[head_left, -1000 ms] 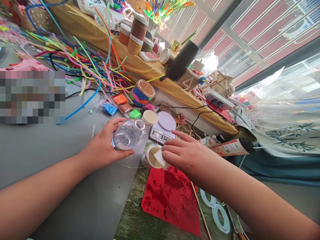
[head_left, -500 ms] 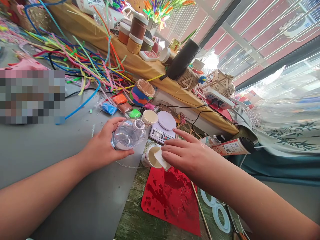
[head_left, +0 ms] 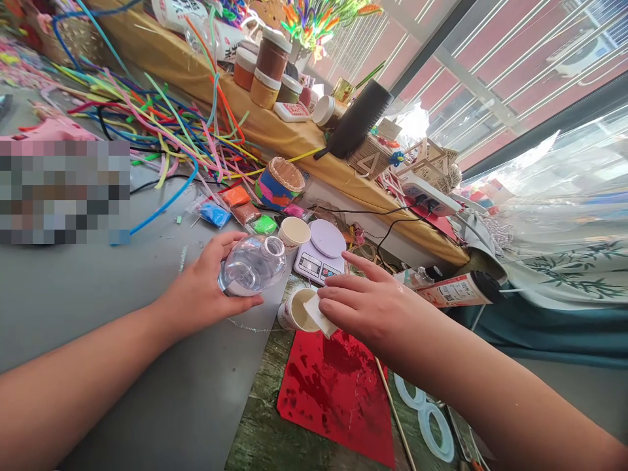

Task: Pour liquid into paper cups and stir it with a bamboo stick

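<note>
My left hand (head_left: pixel 203 275) is wrapped round a clear, uncapped bottle (head_left: pixel 252 265), which is tilted with its mouth toward the upper right. My right hand (head_left: pixel 360 301) pinches a folded white piece of tissue or paper (head_left: pixel 318 315) at the rim of a paper cup (head_left: pixel 289 315). A second paper cup (head_left: pixel 294 232) stands just beyond the bottle mouth. Beside it is a white kitchen scale (head_left: pixel 326 242) with nothing on its round plate. A red sheet (head_left: pixel 338 405) with dark wet patches lies below the nearer cup.
Colourful pipe cleaners (head_left: pixel 167 124) spread over the grey table at the upper left. Clay packets (head_left: pixel 235 196) and a painted pot (head_left: pixel 279 183) sit behind the cups. A wooden stick (head_left: pixel 395 412) and white ring moulds (head_left: pixel 436 432) lie at the lower right. Paint jars (head_left: pixel 272 55) line the ledge.
</note>
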The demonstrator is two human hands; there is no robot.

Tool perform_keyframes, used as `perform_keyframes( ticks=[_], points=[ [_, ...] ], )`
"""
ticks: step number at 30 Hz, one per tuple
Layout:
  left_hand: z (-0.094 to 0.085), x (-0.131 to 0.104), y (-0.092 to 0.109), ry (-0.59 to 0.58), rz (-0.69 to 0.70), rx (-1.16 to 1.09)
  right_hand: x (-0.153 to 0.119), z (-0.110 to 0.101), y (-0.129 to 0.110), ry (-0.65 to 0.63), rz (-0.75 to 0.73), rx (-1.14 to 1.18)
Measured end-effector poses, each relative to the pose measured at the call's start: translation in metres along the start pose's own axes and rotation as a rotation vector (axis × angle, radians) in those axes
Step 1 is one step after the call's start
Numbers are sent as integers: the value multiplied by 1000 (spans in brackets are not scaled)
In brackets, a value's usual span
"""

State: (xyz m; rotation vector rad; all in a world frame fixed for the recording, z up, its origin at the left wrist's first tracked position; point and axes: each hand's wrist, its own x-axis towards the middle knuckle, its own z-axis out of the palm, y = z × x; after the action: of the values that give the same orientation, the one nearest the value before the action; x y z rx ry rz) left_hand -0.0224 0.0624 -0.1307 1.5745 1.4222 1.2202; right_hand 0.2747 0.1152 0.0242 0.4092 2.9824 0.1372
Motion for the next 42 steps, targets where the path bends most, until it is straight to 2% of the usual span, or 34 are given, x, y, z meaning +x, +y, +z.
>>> perform_keyframes(
  ticks=[29, 42],
  points=[
    [0, 1, 4, -16, -44, 10, 0, 2, -1, -8, 17, -12],
    [0, 1, 4, -4, -37, 15, -1, -1, -3, 33, 8, -12]
  ],
)
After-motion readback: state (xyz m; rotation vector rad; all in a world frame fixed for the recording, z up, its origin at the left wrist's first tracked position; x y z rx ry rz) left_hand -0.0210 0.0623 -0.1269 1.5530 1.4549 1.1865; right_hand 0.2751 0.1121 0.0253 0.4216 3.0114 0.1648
